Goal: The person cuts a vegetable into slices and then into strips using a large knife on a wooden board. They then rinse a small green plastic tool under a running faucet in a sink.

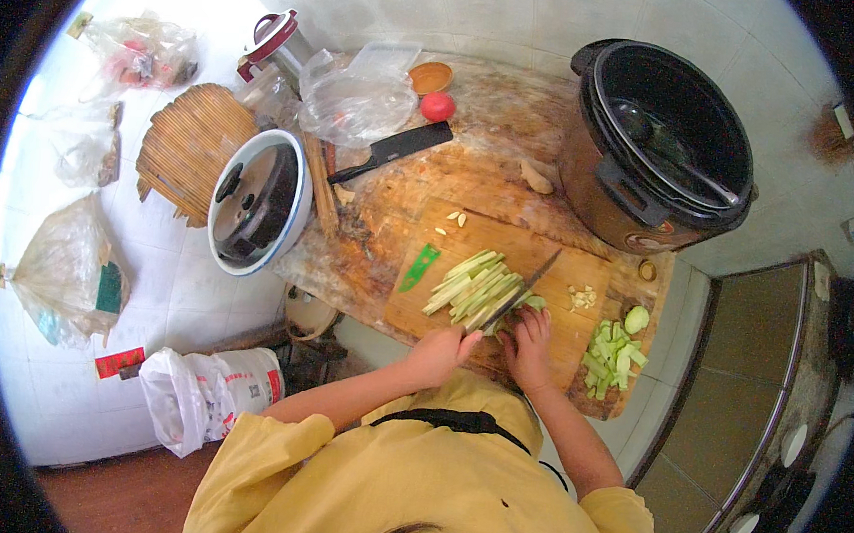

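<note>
Cutting board — knife, cucumber strips

- The cutting board lay on the wooden counter, just before the person.
- A bundle of vegetable strips rested on the board, with the knife laid across its right end.
- The left hand gripped the knife handle at the board's near edge; the right hand sat just beside it, fingertips on the strips.
- A pile of cut pieces lay to the right of the right hand, at the counter's corner.
- The rice cooker stood behind the board, to the right.
- A second knife lay behind the board, to the left.
- The pot lid sat left of the counter.
</note>
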`<state>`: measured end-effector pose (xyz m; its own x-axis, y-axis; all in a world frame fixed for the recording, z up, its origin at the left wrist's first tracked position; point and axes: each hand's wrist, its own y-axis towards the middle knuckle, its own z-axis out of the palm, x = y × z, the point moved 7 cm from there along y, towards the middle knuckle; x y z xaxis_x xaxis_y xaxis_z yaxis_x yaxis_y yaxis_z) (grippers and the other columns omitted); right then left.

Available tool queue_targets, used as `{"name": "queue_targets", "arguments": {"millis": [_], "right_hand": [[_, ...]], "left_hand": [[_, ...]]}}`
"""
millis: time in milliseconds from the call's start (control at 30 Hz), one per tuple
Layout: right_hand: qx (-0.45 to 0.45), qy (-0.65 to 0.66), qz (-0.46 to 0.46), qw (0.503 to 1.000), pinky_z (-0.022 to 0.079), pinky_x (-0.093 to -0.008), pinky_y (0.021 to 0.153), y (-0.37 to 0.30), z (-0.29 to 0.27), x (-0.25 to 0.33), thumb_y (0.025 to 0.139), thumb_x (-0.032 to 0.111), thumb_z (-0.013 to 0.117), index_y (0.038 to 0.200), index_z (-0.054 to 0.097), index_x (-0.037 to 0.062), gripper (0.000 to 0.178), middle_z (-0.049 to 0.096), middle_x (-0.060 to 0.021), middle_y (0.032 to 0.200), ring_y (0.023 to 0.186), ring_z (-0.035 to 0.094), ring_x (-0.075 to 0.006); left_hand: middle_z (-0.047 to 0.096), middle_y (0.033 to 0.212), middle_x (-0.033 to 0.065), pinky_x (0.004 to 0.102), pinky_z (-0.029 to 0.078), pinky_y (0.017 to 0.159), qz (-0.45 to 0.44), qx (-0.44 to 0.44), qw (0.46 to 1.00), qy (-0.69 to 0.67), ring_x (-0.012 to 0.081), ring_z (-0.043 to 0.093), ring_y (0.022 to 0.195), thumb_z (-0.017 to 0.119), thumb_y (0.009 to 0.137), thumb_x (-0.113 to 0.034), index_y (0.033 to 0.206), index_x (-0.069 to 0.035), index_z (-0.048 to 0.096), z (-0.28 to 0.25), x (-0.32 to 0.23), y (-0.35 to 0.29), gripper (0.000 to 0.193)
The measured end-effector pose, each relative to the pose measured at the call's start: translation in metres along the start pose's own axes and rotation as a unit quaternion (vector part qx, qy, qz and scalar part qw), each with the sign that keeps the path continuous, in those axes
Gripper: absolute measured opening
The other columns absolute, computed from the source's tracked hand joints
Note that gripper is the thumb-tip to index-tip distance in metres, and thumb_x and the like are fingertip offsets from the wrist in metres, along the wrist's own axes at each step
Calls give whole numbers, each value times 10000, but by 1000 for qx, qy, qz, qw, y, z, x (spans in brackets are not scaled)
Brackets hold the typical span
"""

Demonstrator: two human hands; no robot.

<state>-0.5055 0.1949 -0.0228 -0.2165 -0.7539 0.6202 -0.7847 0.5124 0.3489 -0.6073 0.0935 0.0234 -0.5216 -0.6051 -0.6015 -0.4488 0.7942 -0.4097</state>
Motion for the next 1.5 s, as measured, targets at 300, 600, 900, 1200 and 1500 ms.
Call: {"name": "queue_targets", "arguments": {"millis": [300,600,900,1200,1500], "right_hand": [[28,-20,8,999,239,-529,985,2,-3,2,720,127,612,951,546,11,267,485,-193,1070,1084,414,-363],[21,33,28,999,345,-452,913,10,-30,9,669,63,618,928,585,50,261,521,-142,988,995,467,-335],[183,-75,-106,975,409,-350,785,22,3,69,633,15,561,998,619,152,394,475,-104,974,914,450,-272],[270,-161,-198,929,387,-336,830,42,32,74,624,87,557,927,653,180,331,476,-61,959,942,436,-252],[255,-105,-151,949,385,-362,831,71,14,63,697,144,544,884,637,126,209,508,-61,968,936,442,-249]], "left_hand": [[548,684,238,450,420,596,23,-1,998,-65,391,534,637,370,894,-367,821,40,516,4,6,19,439],[510,552,140,360,404,519,34,-57,981,-181,266,509,523,426,885,-341,756,28,527,-69,1,6,403],[579,713,217,436,443,588,73,-111,991,-35,377,569,663,464,859,-327,849,7,538,-90,18,-7,343],[542,613,195,404,413,528,4,-152,981,-121,351,543,572,482,853,-324,793,24,530,-102,66,-19,356],[515,565,174,377,386,481,-21,-141,966,-215,336,505,510,476,863,-290,781,26,513,-109,86,-30,329]]}}
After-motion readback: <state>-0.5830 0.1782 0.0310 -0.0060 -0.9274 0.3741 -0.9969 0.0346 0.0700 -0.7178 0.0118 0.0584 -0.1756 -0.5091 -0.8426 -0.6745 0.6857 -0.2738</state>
